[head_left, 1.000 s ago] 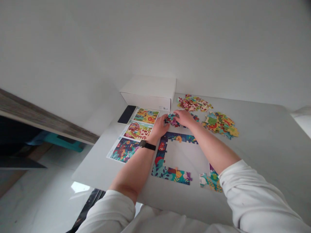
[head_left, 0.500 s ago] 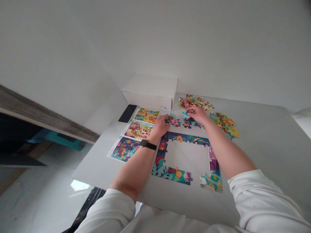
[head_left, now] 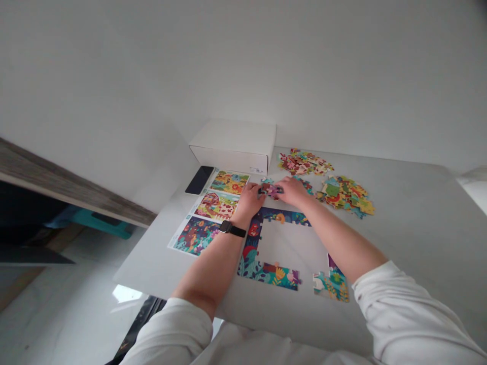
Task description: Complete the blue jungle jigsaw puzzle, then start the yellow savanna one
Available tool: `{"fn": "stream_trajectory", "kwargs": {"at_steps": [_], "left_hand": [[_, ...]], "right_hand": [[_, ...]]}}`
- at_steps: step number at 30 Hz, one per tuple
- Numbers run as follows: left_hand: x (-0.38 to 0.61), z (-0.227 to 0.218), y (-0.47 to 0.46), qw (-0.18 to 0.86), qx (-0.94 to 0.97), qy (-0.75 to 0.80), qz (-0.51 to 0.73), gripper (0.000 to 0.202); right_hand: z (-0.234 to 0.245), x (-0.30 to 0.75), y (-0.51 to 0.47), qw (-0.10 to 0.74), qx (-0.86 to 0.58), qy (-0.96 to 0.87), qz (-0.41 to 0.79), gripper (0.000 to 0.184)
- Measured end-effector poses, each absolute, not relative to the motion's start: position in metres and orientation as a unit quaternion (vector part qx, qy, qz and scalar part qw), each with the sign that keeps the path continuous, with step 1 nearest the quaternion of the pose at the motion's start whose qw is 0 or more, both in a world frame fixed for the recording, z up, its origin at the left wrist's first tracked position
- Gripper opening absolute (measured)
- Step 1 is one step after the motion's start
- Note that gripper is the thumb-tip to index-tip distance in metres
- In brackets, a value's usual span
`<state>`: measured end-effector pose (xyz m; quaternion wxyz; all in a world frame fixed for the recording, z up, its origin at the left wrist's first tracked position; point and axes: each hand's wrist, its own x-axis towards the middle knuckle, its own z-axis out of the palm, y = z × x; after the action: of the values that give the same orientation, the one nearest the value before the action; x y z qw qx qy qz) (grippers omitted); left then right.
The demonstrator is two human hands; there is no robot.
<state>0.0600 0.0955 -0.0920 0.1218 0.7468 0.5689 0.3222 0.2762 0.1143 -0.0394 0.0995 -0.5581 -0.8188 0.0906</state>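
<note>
Left fingers (head_left: 252, 188) and right fingers (head_left: 282, 184) apparently touch puzzle pieces (head_left: 271, 189) beyond the gapped border (head_left: 249, 253).

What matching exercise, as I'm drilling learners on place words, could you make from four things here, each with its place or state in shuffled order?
Column one
1. phone
2. watch
3. white box
4. puzzle border

Column two
A. around the left wrist
B. has a gap in the side nearest the person
C. lying flat, by the upper left of the picture sheet
D. standing behind the picture sheet, a label on its front

Pairs: 1-C, 2-A, 3-D, 4-B.
</note>
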Motion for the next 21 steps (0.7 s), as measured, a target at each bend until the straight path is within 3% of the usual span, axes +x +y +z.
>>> {"fn": "stream_trajectory", "kwargs": {"at_steps": [6,15,21], "left_hand": [[0.061,-0.088,0.095,0.122,0.749,0.569,0.317,0.021],[0.057,-0.081,0.097,0.178,0.7,0.59,0.361,0.009],[0.054,-0.077,0.1,0.295,0.584,0.588,0.476,0.008]], "right_hand": [[-0.037,0.269,0.108,0.1,-0.553,-0.824,0.08,0.036],[-0.047,0.293,0.112,0.216,-0.547,-0.798,0.132,0.021],[-0.054,0.302,0.122,0.297,-0.553,-0.726,0.283,0.007]]}}
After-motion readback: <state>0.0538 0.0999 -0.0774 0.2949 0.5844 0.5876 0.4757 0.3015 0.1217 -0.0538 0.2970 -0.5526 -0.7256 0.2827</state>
